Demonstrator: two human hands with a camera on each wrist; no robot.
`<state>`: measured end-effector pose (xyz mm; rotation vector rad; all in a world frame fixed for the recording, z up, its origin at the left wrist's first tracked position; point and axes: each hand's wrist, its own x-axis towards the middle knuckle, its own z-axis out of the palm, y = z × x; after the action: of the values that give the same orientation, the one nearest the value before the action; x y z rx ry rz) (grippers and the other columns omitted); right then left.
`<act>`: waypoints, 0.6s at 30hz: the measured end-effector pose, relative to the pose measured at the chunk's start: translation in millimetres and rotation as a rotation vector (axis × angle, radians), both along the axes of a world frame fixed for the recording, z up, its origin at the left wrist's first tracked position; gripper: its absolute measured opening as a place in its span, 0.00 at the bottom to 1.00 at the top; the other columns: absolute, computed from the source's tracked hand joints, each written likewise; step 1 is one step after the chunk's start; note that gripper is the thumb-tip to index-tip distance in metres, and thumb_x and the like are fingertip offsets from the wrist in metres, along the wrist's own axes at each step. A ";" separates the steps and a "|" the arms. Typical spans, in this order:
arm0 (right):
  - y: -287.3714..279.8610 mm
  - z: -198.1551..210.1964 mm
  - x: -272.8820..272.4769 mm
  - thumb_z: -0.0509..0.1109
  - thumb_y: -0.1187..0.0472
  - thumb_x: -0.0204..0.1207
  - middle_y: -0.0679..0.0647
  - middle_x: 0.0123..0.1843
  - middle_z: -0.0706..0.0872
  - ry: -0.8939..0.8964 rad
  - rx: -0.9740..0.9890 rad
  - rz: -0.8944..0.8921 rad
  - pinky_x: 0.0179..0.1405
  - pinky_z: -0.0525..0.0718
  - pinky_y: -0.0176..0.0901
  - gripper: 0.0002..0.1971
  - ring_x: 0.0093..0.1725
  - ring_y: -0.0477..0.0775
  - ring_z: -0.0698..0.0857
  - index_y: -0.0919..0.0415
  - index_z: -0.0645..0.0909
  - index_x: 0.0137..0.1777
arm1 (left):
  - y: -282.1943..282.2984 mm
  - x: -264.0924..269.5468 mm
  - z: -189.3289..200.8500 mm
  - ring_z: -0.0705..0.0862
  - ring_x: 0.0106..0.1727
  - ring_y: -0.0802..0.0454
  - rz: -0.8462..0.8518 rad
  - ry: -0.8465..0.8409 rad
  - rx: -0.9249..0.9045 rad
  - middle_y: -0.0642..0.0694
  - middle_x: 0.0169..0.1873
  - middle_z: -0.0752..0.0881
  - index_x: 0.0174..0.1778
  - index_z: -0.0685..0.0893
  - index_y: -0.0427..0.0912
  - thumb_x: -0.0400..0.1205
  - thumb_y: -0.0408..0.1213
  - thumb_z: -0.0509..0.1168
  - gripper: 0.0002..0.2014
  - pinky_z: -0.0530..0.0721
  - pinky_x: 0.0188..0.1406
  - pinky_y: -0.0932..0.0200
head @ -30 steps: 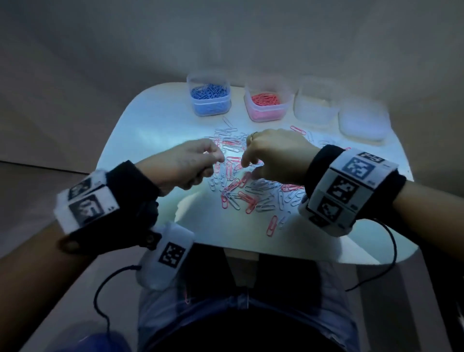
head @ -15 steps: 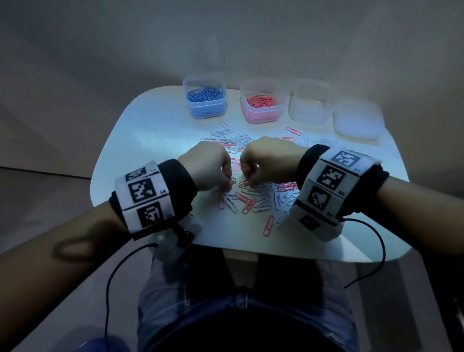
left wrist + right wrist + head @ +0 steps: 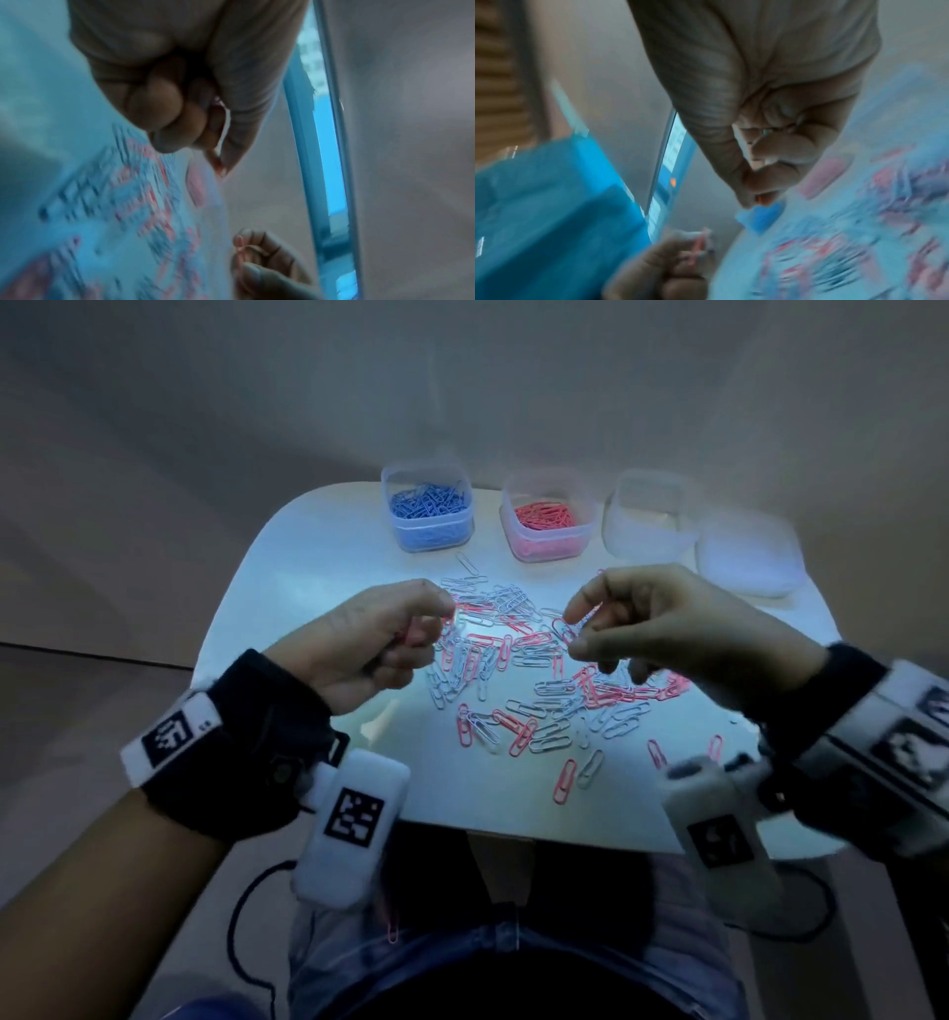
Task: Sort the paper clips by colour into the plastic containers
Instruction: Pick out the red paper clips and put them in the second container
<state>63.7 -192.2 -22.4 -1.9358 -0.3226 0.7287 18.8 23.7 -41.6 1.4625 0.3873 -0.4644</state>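
Observation:
A loose pile of pink and white paper clips (image 3: 513, 670) lies in the middle of the white table (image 3: 318, 567). My left hand (image 3: 436, 629) hovers over the pile's left side, with its fingers curled round pink clips (image 3: 698, 243). Over the pile's right side my right hand (image 3: 575, 631) pinches one clip (image 3: 589, 617) between thumb and forefinger; I cannot tell its colour. At the back stand a container of blue clips (image 3: 426, 508), one of red clips (image 3: 545, 516) and a clear one (image 3: 648, 516). Both wrist views are blurred, showing the left hand (image 3: 218, 162) and right hand (image 3: 757, 199) with fingertips pinched together.
A pale plastic lid or low container (image 3: 747, 562) sits at the back right corner. A few stray clips lie near the table's front edge (image 3: 565, 780). One red clip (image 3: 393, 932) lies on my lap. Cables hang from both wrist cameras.
Both hands were down on the pile, close together. They have lifted and moved apart, each holding clips.

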 end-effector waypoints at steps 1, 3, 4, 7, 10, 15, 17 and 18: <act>1.2 0.3 -6.2 0.72 0.74 0.68 0.52 0.26 0.81 0.042 0.067 -0.024 0.16 0.71 0.27 0.08 0.21 0.39 0.78 0.62 0.80 0.41 | -2.0 -2.5 -0.7 0.58 0.13 0.64 0.051 0.017 -0.127 0.53 0.20 0.69 0.30 0.69 0.45 0.81 0.33 0.54 0.12 0.52 0.09 0.73; 6.6 -0.3 -15.9 0.72 0.73 0.68 0.48 0.25 0.83 0.057 0.127 -0.038 0.18 0.73 0.27 0.06 0.22 0.39 0.79 0.62 0.81 0.38 | -7.6 -6.4 -3.1 0.59 0.13 0.64 0.167 0.036 -0.337 0.52 0.23 0.75 0.29 0.69 0.44 0.76 0.34 0.52 0.10 0.54 0.09 0.73; 10.1 -0.5 -18.6 0.71 0.73 0.69 0.48 0.26 0.83 0.046 0.135 -0.037 0.19 0.74 0.27 0.05 0.23 0.39 0.79 0.63 0.81 0.38 | -10.5 -7.6 -5.0 0.59 0.13 0.64 0.228 0.029 -0.381 0.53 0.23 0.77 0.28 0.71 0.45 0.75 0.33 0.53 0.10 0.54 0.09 0.73; 21.6 6.8 -18.6 0.70 0.72 0.71 0.52 0.29 0.83 -0.008 0.142 -0.035 0.21 0.75 0.28 0.04 0.25 0.39 0.80 0.64 0.80 0.38 | -20.7 -9.2 -10.9 0.60 0.13 0.63 0.342 -0.063 -0.347 0.54 0.21 0.77 0.27 0.73 0.46 0.78 0.30 0.56 0.14 0.53 0.10 0.74; 26.9 19.0 -16.9 0.70 0.71 0.71 0.55 0.30 0.83 -0.095 0.175 -0.031 0.22 0.77 0.29 0.04 0.25 0.40 0.81 0.64 0.80 0.39 | -30.8 -8.9 -13.7 0.62 0.15 0.64 0.373 -0.071 -0.437 0.54 0.22 0.76 0.42 0.78 0.45 0.77 0.26 0.58 0.09 0.55 0.10 0.75; 19.0 21.5 -22.9 0.71 0.71 0.71 0.54 0.29 0.83 -0.176 0.236 -0.113 0.23 0.78 0.29 0.05 0.25 0.40 0.81 0.62 0.81 0.38 | -44.2 -11.9 -14.8 0.78 0.24 0.58 0.418 -0.016 -0.854 0.48 0.28 0.79 0.44 0.86 0.38 0.70 0.33 0.56 0.14 0.78 0.22 0.71; 17.0 18.7 -25.0 0.72 0.70 0.70 0.53 0.29 0.83 -0.228 0.221 -0.124 0.23 0.79 0.29 0.04 0.26 0.40 0.82 0.62 0.81 0.38 | -49.4 -12.7 -14.9 0.88 0.33 0.51 0.434 -0.017 -0.958 0.42 0.35 0.87 0.39 0.90 0.34 0.74 0.37 0.56 0.17 0.87 0.34 0.61; 17.4 17.6 -26.0 0.73 0.70 0.69 0.52 0.30 0.84 -0.267 0.206 -0.115 0.24 0.79 0.29 0.05 0.27 0.41 0.83 0.61 0.81 0.38 | -51.3 -13.2 -15.5 0.90 0.37 0.48 0.444 -0.014 -0.993 0.39 0.39 0.89 0.40 0.90 0.32 0.76 0.39 0.56 0.19 0.88 0.39 0.56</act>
<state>37.8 -174.9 -4.9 -1.8379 -0.4283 0.3465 5.5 -27.6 -57.1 0.3953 0.3743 -0.2194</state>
